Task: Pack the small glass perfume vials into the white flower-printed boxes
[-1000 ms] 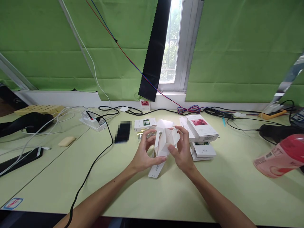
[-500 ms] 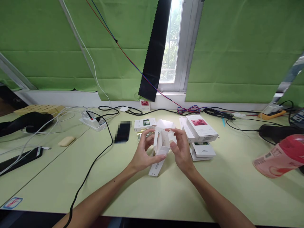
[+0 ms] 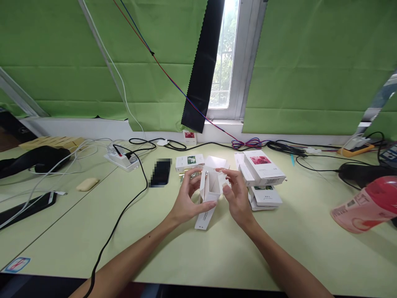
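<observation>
Both my hands hold a small white carton [image 3: 208,198] above the pale green table [image 3: 186,252]. My left hand [image 3: 186,200] grips its left side, thumb under the body. My right hand [image 3: 236,194] pinches the flaps at its open top end. The carton stands tilted, mouth up, its lower end near the table. Behind it lie a white box with a flower picture [image 3: 189,162] and a stack of white boxes with a pink picture [image 3: 263,167].
A black phone [image 3: 160,172] lies left of the hands, a black cable [image 3: 124,211] runs across the table, and a power strip [image 3: 121,159] sits at the back left. A pink bottle [image 3: 366,205] lies at the right. Another phone [image 3: 27,207] is at far left.
My right hand has folded the carton's wide-open top flaps inward, so the carton looks narrower and more upright. The left hand has kept its hold.
</observation>
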